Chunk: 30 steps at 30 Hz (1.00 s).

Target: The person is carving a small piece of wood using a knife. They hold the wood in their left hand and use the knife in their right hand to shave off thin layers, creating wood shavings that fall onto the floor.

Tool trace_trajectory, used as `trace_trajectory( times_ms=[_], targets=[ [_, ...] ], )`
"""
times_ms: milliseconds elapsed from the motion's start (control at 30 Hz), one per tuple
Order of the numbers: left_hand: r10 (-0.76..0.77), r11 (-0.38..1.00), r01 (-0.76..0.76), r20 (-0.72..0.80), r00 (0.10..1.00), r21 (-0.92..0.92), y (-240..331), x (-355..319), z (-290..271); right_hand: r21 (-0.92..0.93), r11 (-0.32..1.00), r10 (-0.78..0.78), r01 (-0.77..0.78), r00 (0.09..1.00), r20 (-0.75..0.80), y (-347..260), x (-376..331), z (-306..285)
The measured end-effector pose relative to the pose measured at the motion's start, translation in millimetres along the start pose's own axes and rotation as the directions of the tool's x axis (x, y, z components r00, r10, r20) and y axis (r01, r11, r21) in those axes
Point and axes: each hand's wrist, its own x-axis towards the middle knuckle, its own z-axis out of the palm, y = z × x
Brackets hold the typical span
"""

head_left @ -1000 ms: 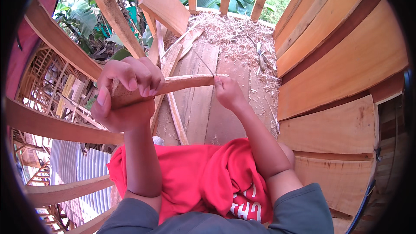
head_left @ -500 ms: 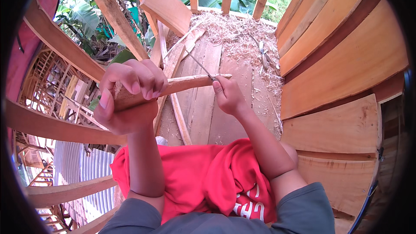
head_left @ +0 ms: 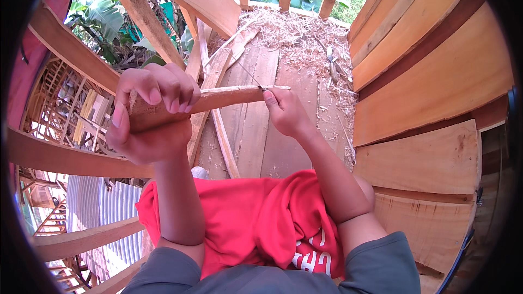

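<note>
My left hand [head_left: 155,111] is curled round the thick end of a carved length of wood [head_left: 229,99], whose narrower end reaches right. The wood is brown, with a pale shaved strip along its upper edge. At that narrow end my right hand [head_left: 289,113] is closed, thumb on top, on a thin dark-bladed knife [head_left: 250,78]. Its blade slants up and left, crossing the wood's upper edge. Fingers hide the knife's handle, and I cannot tell whether the right hand also touches the wood.
Curly wood shavings [head_left: 294,32] cover the far part of the plank floor [head_left: 250,141]. A tool with a pale metal part [head_left: 330,54] lies among them at right. Loose boards [head_left: 210,2] lean at far left. Plank walls [head_left: 414,152] stand at right, and red cloth [head_left: 234,201] covers my lap.
My left hand and the wood have shifted left and slightly up. My right hand has moved slightly up and left. Less of the knife's blade shows now.
</note>
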Motion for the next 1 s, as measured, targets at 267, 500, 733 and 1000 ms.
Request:
trace_trajectory(
  times_ms=[267, 500, 733, 1000],
  targets=[
    [-0.046, 0.993, 0.027, 0.156, 0.987, 0.117, 1.3, -1.1, 10.8, -0.053, 0.999, 0.019, -0.009, 0.983, 0.185, -19.9, -5.7, -31.8],
    [0.024, 0.999, -0.030, 0.183, 0.983, 0.031, -1.2, 0.0, 9.8, -0.084, 0.996, 0.055, -0.039, 0.979, 0.197, -18.3, -6.4, -37.2],
    [0.034, 0.998, -0.042, 0.184, 0.982, 0.041, -1.4, 2.6, 6.6, -0.080, 0.996, -0.024, 0.037, 0.987, 0.157, -19.3, -4.7, -35.4],
    [0.032, 0.998, -0.044, 0.204, 0.978, 0.055, -0.4, 4.9, 8.8, 0.002, 0.978, -0.208, 0.209, 0.975, 0.079, -2.9, -10.3, -21.2]
  ],
)
